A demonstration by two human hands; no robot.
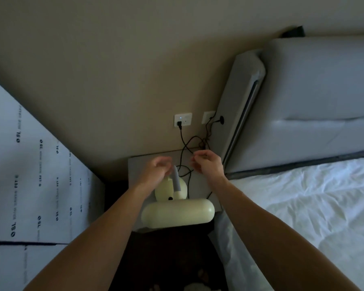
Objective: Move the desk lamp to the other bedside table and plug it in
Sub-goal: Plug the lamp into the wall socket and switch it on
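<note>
A pale yellow desk lamp [178, 213] stands on the grey bedside table [139, 166], its long head nearest me, its round base [166, 191] and grey neck [175, 179] behind. Its black cable [182, 137] runs up to a plug [179, 123] seated in a white wall socket [183, 119] with a small light on. My left hand [158, 169] hovers just left of the neck, fingers loosely curled and apart, holding nothing. My right hand [206, 162] is over the table's back right, fingertips close together at the cable; whether they pinch it is unclear.
A second socket [208, 117] with tangled black cables sits beside the grey padded headboard [324, 101]. The bed with white sheets [303, 217] is on the right. A large white printed panel [29, 175] leans on the left. Dark floor [166, 259] lies below.
</note>
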